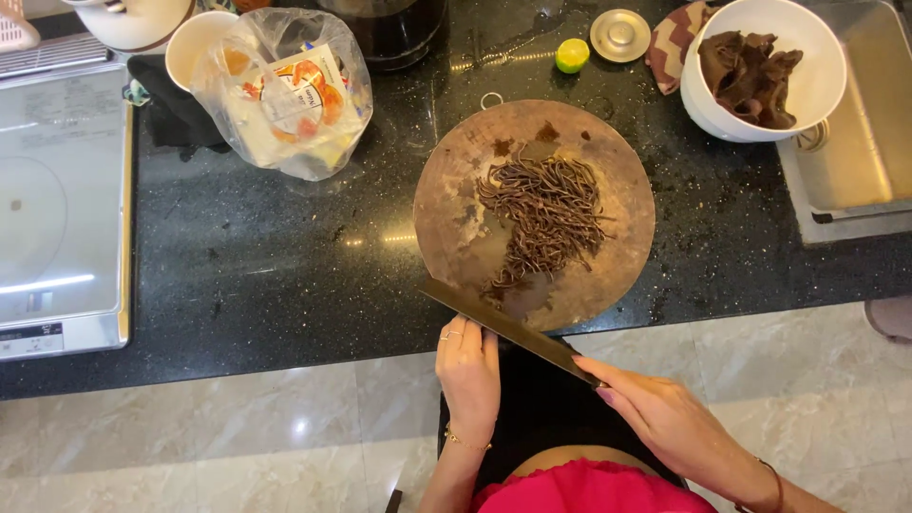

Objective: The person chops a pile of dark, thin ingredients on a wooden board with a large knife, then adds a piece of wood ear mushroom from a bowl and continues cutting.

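A black speckled bench (266,275) ran across a kitchen, pale marble floor (237,437) below it, a steel sink (855,142) sunk in at the far right and one induction hob (57,199) at the left edge. One round wooden board (446,209) sat near the bench's front edge, and on it one heap of shreds (546,214): dark brown, thin, long, tangled like noodles, piled a little right of the board's middle with a few stray strands trailing toward the front. Damp dark patches marked the wood around them.

One cleaver (503,326) lay low across the board's near rim, blade slanting from upper left to lower right, just short of the heap. The right hand (679,423) was wrapped around the handle end, fingers closed on it. The left hand (467,370) rested with its fingers curled over the blade's back, pressing on top, a ring showing on one finger and a thin bracelet at the wrist.

Two white bowls there: one (817,76) at the upper right beside the sink, holding whole dark brown frilly pieces, uncut; one smaller (190,47) at the upper left, its contents hidden from here. One clear plastic bag (285,95) leaned beside that bowl, with printed packets inside. One lime half (572,55) lay at the back, and next to it one round metal lid (619,35). A patterned cloth (670,43) was tucked behind the big bowl.
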